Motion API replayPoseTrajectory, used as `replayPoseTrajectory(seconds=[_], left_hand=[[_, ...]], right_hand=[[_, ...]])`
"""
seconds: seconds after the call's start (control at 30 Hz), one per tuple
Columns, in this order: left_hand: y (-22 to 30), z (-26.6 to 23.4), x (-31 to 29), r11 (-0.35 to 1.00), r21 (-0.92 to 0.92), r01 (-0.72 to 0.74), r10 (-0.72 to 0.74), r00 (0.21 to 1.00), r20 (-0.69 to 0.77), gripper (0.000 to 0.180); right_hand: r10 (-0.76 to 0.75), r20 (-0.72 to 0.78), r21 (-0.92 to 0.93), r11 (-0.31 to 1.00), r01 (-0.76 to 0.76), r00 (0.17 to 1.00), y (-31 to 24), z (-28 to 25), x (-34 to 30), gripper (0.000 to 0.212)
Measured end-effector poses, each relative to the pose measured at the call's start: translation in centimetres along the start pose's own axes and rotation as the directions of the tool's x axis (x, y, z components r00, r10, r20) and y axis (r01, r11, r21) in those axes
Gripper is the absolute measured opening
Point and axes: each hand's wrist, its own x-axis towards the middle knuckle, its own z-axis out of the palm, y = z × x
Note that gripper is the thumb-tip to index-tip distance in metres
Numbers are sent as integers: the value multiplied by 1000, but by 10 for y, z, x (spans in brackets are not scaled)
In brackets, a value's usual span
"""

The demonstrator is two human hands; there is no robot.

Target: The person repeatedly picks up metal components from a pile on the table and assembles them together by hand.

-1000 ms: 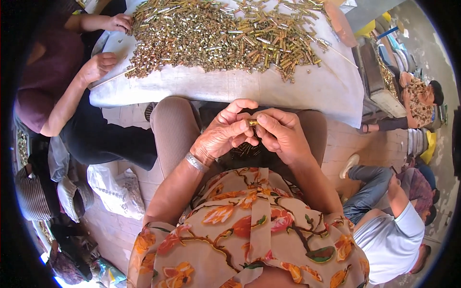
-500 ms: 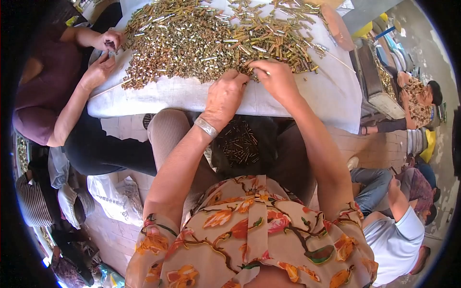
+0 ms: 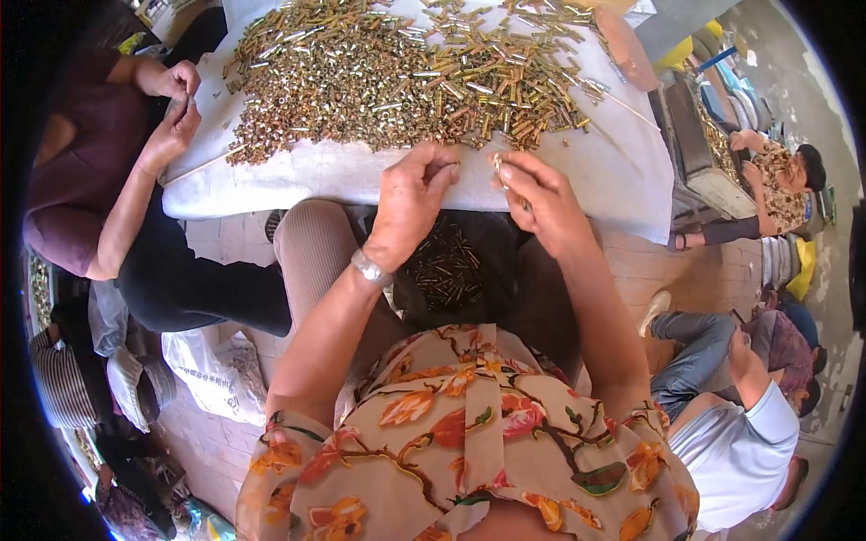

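Note:
My right hand is closed at the table's front edge, with a small gold-coloured metal piece upright between thumb and fingers. Facing it across a short gap, my left hand has thumb and fingertips pressed together; whatever they hold is hidden. Beyond both hands lies a heap of small brass-coloured metal parts: nut-like rings toward the front left, longer tubes or sleeves at the right and back. Below my hands, between my knees, a black bag holds many thin metal pieces.
A white cloth covers the table. At the left, a co-worker's hands meet near its edge. A white plastic bag stands on the floor at lower left. More people sit at the right, one beside a wooden box of parts.
Both my hands have drawn back from the heap toward me and moved apart. The metal piece now shows in my right hand. The co-worker's hands have shifted left, away from the heap.

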Motion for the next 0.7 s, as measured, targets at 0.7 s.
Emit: replayPoseTrajectory(seconds=[0.7], left_hand=[[43, -16, -97, 655, -729, 200, -155, 979, 129, 9]], right_hand=[[-567, 92, -568, 645, 510, 819, 22, 53, -78, 14]])
